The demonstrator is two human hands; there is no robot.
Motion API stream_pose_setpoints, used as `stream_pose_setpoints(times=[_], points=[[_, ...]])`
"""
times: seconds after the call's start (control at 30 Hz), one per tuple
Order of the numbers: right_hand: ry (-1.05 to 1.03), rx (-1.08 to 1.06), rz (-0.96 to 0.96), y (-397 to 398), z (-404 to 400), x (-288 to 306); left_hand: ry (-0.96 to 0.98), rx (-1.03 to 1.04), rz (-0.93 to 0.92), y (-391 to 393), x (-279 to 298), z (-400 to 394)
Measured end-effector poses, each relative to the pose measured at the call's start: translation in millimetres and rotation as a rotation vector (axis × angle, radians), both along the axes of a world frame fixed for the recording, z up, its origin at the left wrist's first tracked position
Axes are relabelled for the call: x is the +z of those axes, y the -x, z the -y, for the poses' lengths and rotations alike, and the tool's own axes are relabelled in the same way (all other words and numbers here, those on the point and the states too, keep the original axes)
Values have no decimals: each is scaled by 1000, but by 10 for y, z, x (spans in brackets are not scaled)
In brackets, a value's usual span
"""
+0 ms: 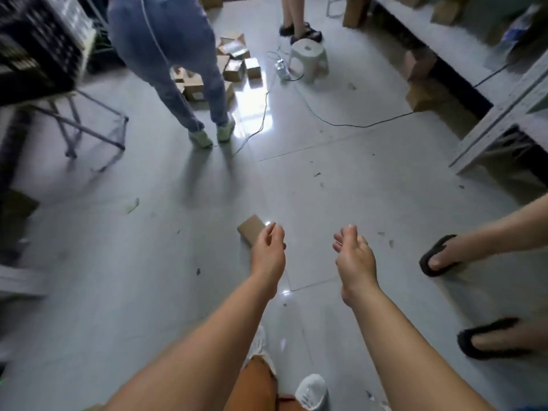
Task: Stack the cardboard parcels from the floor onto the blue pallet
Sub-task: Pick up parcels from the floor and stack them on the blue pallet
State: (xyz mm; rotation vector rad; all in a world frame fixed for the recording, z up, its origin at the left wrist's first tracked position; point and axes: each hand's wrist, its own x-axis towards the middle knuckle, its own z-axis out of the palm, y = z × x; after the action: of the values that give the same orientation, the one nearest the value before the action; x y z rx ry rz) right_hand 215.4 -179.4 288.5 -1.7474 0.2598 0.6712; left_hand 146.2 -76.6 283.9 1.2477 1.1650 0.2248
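Note:
A small cardboard parcel lies alone on the grey tiled floor just ahead of me. My left hand hovers over its near right corner, fingers loosely curled, holding nothing. My right hand hangs a little to the right of it, fingers apart and empty. A heap of several more cardboard parcels sits on the floor farther back, partly hidden by a person's legs. No blue pallet is in view.
A person in jeans stands bent over the far heap. Another person's slippered feet are at the right. A white stool, a floor cable, grey shelving at right and a black crate on a stand at left.

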Motion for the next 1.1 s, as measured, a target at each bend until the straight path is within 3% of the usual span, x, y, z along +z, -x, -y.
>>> stream_pose_setpoints(times=[0.37, 0.67, 0.9, 1.1], points=[[105, 376, -48, 207, -1566, -323, 62, 324, -50, 552, -422, -1202], [135, 516, -116, 54, -2498, -763, 86, 453, -105, 536, -870, -1886], [254, 706, -147, -520, -2922, -1518, 143, 600, -186, 200, -1581, -2107], [334, 825, -146, -844, -3249, -2391, 197, 598, -236, -109, -2483, -2281]])
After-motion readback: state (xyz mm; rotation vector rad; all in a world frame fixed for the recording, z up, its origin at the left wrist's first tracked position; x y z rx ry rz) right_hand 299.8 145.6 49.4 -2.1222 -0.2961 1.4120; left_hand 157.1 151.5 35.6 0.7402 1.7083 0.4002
